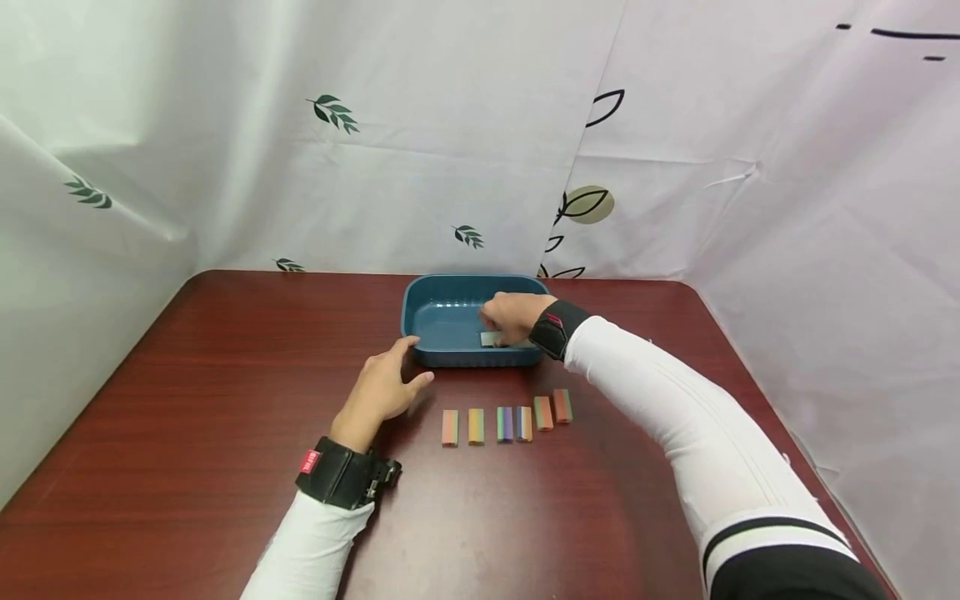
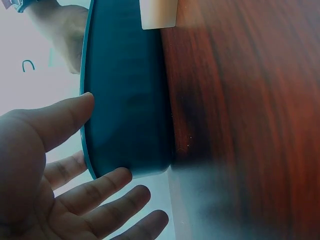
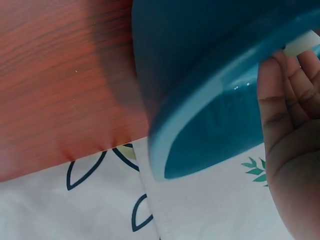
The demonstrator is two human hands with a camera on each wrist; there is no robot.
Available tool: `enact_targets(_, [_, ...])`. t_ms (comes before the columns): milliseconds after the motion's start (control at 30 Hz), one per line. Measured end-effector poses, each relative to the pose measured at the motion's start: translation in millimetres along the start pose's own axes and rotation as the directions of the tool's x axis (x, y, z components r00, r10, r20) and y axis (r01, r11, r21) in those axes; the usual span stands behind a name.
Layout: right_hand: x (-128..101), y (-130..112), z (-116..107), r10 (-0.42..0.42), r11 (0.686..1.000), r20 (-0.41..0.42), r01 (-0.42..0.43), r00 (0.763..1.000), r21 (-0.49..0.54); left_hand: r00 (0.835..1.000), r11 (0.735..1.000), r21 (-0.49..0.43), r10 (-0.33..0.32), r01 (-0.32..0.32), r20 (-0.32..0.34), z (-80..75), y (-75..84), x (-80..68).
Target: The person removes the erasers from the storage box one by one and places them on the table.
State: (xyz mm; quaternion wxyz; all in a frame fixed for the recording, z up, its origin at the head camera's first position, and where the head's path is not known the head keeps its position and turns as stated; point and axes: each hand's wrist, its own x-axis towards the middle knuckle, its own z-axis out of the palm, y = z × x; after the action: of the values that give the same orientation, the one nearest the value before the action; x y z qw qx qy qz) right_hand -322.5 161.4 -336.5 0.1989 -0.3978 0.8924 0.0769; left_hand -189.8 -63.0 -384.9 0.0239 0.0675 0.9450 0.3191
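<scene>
A blue-green plastic bin point(image 1: 442, 358) stands at the back of the table. My right hand point(image 1: 513, 315) reaches inside its right half and pinches a small pale block point(image 1: 489, 339). In the right wrist view, that pale block point(image 3: 302, 44) shows at the fingertips, partly hidden by the rim and fingers. At the bin's near left corner is my left hand point(image 1: 384, 385), fingers spread, with the index fingertip at the rim. The left wrist view shows the thumb against the bin's side point(image 2: 127, 90) and the other fingers around the corner.
Several small two-coloured blocks stand in a row in front of the bin, among them a pink-and-green one point(image 1: 449, 428), a yellow one point(image 1: 476, 427) and a purple one point(image 1: 505, 425). White cloth point(image 1: 450, 150) with leaf prints hangs behind the reddish-brown table point(image 1: 187, 400).
</scene>
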Motion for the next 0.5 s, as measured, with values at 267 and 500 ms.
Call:
enact_targets(267, [-8.5,1.5,3.2,-0.001,0.996,-0.065,0.007,0.998,0.088,1.000,1.000,0.001,-0.009,0.009,0.008,-0.8,0.2,-1.5])
enact_targets(500, [-18.9,2.3,0.8,-0.005,0.978,-0.156,0.037,0.988,0.205,1.000,1.000,-0.007,-0.005,0.005,0.006,-0.8,0.1,-1.3])
